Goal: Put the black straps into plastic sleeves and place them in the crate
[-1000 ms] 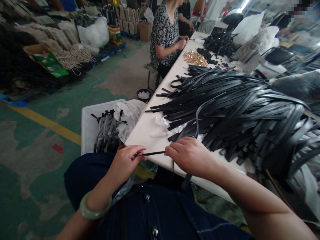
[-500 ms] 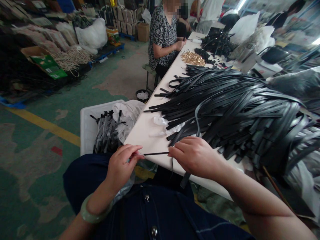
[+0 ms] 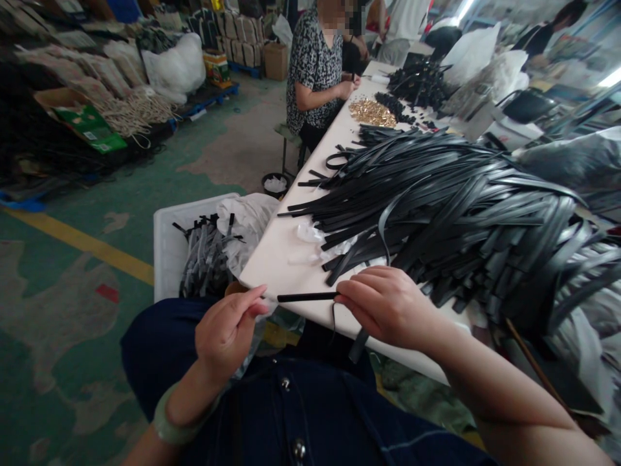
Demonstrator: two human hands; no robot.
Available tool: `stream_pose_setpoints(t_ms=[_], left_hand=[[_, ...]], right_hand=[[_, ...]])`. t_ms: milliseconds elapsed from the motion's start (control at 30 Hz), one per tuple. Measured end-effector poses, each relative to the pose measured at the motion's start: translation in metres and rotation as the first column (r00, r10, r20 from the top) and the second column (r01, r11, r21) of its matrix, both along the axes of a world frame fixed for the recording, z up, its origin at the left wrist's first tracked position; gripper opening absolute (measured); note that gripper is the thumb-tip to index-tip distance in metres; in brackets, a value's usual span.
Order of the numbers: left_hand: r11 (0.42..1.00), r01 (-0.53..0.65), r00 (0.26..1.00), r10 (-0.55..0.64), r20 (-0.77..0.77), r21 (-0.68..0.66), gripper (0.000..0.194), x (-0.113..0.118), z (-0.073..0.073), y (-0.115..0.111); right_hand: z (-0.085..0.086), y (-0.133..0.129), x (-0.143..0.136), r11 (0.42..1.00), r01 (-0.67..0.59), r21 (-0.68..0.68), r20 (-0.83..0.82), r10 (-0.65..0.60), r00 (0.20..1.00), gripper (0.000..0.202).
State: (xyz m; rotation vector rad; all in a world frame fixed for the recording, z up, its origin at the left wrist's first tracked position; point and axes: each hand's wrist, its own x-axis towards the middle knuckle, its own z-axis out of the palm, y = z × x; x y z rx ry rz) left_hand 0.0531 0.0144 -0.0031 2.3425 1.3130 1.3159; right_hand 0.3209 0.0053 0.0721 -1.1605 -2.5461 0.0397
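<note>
- Pinching clear film [image 3: 270, 305] btwn thumb & forefinger: L hand [image 3: 227, 330], by the table's near corner.
- R hand [image 3: 388, 307] is gripping a blk strip [image 3: 306, 297], fingers curling tog. round it; strip is lying btwn the hands over the table edge, far end pointing at the film (can't tell if touching).
- White table [image 3: 272, 268] is running toward the back, carrying a big pile of blk straps [image 3: 451, 207], crumpled wrap [image 3: 310, 234], then gold pcs [image 3: 373, 113] farther off.
- White bin [image 3: 165, 259] is standing L of table, holding grey-blk strips [image 3: 204, 252] & a white bag [image 3: 252, 220].
- Co-worker [image 3: 310, 58] in patterned top is sitting alongside table.
- Green floor [image 3: 155, 188] is showing worn patches & a yellow line [image 3: 97, 246]; small blk bucket [image 3: 274, 194] is sitting nr table.
- Back L, pale rope [image 3: 130, 116] is spilling beside a green-printed carton [image 3: 87, 126].
</note>
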Motion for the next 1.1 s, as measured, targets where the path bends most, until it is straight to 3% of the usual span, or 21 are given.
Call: stream_pose_setpoints(t_ms=[200, 633, 900, 1100], left_hand=[[0.995, 0.068, 0.996, -0.064, 0.057, -0.066, 0.030, 0.000, -0.002, -0.001], [0.986, 0.094, 0.985, -0.073, 0.156, -0.135, 0.033, -0.001, -0.013, 0.004], [0.975, 0.109, 0.990, -0.124, -0.064, -0.194, 0.022, 0.006, -0.003, 0.010], [0.933, 0.251, 0.951, -0.287, -0.117, -0.257, 0.022, 0.020, -0.001, 0.019]], right_hand=[[0.001, 0.003, -0.005, 1.000, -0.011, -0.026, -0.008, 0.011, 1.000, 0.032], [-0.002, 0.007, -0.002, 0.998, -0.026, -0.063, -0.035, 0.024, 0.999, 0.031], [-0.001, 0.014, -0.009, 0.989, -0.148, 0.004, 0.173, 0.145, 0.974, 0.028], [-0.008, 0.022, -0.024, 0.972, -0.205, -0.111, 0.216, 0.225, 0.950, 0.019]])
